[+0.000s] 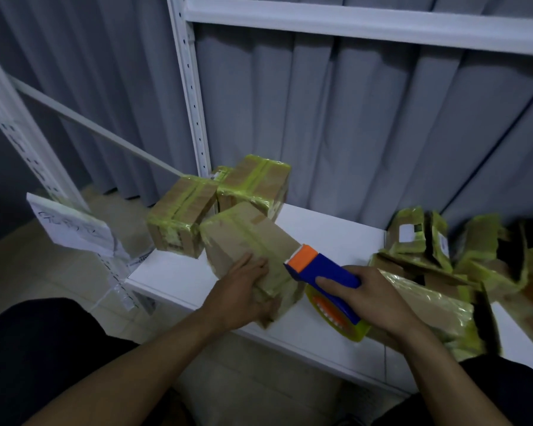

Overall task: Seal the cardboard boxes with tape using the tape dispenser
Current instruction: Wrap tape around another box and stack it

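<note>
A brown cardboard box (246,241) with a yellowish tape strip along its top stands tilted on the white shelf (173,278). My left hand (243,290) holds its near end, fingers spread over the top and thumb under the corner. My right hand (370,296) grips a blue tape dispenser (323,272) with an orange front and a yellow tape roll (339,315). The dispenser's orange head lies against the box's right edge.
Two taped boxes (182,210) (256,182) stand behind at the shelf's back left. A pile of flattened, taped cartons (462,259) lies on the right, one (428,309) under my right hand. White rack posts (191,87), grey curtain and a paper label (71,226) hang around.
</note>
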A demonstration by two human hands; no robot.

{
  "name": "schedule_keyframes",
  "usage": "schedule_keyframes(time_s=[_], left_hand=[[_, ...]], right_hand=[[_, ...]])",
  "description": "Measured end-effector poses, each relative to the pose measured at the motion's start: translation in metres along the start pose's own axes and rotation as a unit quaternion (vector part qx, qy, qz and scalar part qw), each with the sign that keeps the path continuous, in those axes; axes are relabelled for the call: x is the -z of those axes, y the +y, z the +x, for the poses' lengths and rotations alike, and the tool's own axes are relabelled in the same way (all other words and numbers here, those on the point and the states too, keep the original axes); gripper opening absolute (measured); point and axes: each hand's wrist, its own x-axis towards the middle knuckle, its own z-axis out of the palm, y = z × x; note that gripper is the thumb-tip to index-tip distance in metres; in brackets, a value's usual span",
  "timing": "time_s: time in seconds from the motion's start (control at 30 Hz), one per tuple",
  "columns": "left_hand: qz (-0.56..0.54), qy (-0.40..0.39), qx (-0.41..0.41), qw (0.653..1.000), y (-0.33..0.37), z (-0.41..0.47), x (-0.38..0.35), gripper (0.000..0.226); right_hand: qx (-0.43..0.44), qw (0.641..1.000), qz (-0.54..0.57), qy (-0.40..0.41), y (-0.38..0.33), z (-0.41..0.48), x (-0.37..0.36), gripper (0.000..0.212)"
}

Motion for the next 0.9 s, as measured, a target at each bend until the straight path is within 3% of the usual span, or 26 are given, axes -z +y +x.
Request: schedule_keyframes(time_s=[0.1,0.27,0.33,0.4,0.5,0.57,0.73,0.9], left_hand=[[-0.01,-0.041,-0.01,0.999,-0.026,-0.013,0.013,0.094],[0.005,-0.088,0.016,0.996,-0.04,-0.013,0.029,0.071],[-0.02,-0.077,0.024,0.997,-0.042,-0.015,0.03,0.069],[-0.071,-0.013,0.033,0.997,-0.035,-0.022,0.034,0.061],[-0.268,0.099,0.108,0.952,-0.002,-0.035,0.052,0.03],[-0.383,0.086,0.151,0.907,0.02,-0.042,0.063,0.019],[-0.452,0.056,0.19,0.87,0.032,-0.057,0.073,0.02],[-0.434,0.051,0.193,0.879,0.035,-0.057,0.073,0.015]], right_hand=[[0.014,0.998,0.026,-0.06,-0.002,-0.004,-0.006,0.028],[0.017,0.989,0.048,-0.138,-0.001,-0.007,-0.022,0.038],[0.036,0.986,0.056,-0.15,-0.001,-0.012,-0.029,0.038],[0.059,0.986,0.057,-0.146,-0.001,-0.015,-0.034,0.033],[0.085,0.987,0.056,-0.127,0.001,-0.016,-0.039,0.037],[0.099,0.985,0.061,-0.125,0.001,-0.015,-0.039,0.039],[0.111,0.982,0.081,-0.133,-0.001,-0.015,-0.046,0.046],[0.108,0.982,0.075,-0.139,-0.003,-0.015,-0.054,0.048]])
